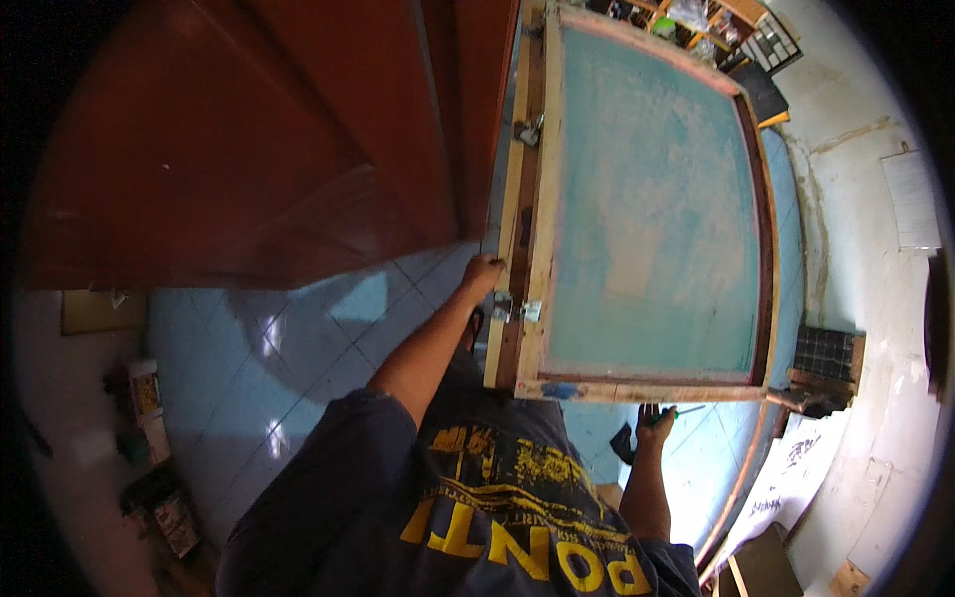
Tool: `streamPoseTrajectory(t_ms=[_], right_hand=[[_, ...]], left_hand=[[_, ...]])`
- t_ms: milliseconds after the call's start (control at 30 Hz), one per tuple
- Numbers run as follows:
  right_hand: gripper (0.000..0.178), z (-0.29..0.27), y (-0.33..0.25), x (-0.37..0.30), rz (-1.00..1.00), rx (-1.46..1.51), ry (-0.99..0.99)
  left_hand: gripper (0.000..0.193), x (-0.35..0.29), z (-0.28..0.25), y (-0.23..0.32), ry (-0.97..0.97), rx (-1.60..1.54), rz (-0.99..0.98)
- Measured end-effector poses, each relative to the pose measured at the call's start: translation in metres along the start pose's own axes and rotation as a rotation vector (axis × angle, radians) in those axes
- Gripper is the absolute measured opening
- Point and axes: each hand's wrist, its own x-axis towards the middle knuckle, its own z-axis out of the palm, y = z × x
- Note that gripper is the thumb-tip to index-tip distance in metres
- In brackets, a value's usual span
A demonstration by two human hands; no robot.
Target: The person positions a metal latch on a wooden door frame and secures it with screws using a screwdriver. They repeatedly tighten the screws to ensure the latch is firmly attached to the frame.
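A screen-printing frame (657, 224) stretches away in front of me, with teal mesh inside a wooden border. Along its left side runs a wooden bar (505, 343), joined to it by metal hinges (531, 311). My left hand (483, 275) is closed at the bar's left edge, just above the nearer hinge; its fingertips are partly hidden. Close to the frame's near edge, my right hand (654, 425) holds a thin tool with a green handle, seemingly a screwdriver (680, 412), its shaft pointing right. Whether that hand also touches the frame I cannot tell.
A large reddish-brown panel (298, 139) fills the upper left. Blue tiles cover the floor (298, 398). On the right are a stained wall (895, 348), a dark gridded panel (826, 356) and a white printed sheet (791, 473). Cluttered shelving (716, 25) stands at the back.
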Motion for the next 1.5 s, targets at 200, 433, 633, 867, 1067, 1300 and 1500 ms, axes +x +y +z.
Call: streamPoseTrajectory(t_ms=[200,433,633,867,1067,1300,1500], right_hand=[[0.079,-0.012,0.003,-0.008,0.052,0.056,0.051],[0.082,-0.026,0.016,-0.016,0.103,0.081,0.013],[0.081,-0.023,0.013,-0.007,0.098,0.038,-0.037],[0.067,-0.016,0.007,0.005,0.117,0.09,-0.083],[0.076,0.005,-0.002,-0.018,0.117,0.01,-0.018],[0.078,0.009,-0.005,-0.028,0.097,-0.101,-0.088],[0.076,0.005,-0.002,-0.04,0.05,-0.133,-0.027]], left_hand=[[0.035,-0.033,-0.016,0.028,-0.204,-0.117,-0.186],[0.036,-0.133,-0.02,-0.042,-0.343,-0.152,-0.259],[0.042,-0.174,0.008,-0.015,-0.15,0.5,-0.009],[0.048,-0.18,0.033,-0.016,0.006,0.332,-0.169],[0.044,-0.167,0.051,-0.058,0.109,0.27,0.012],[0.044,-0.164,0.05,-0.056,0.238,0.311,0.297],[0.036,-0.172,0.012,-0.003,-0.082,0.304,0.004]])
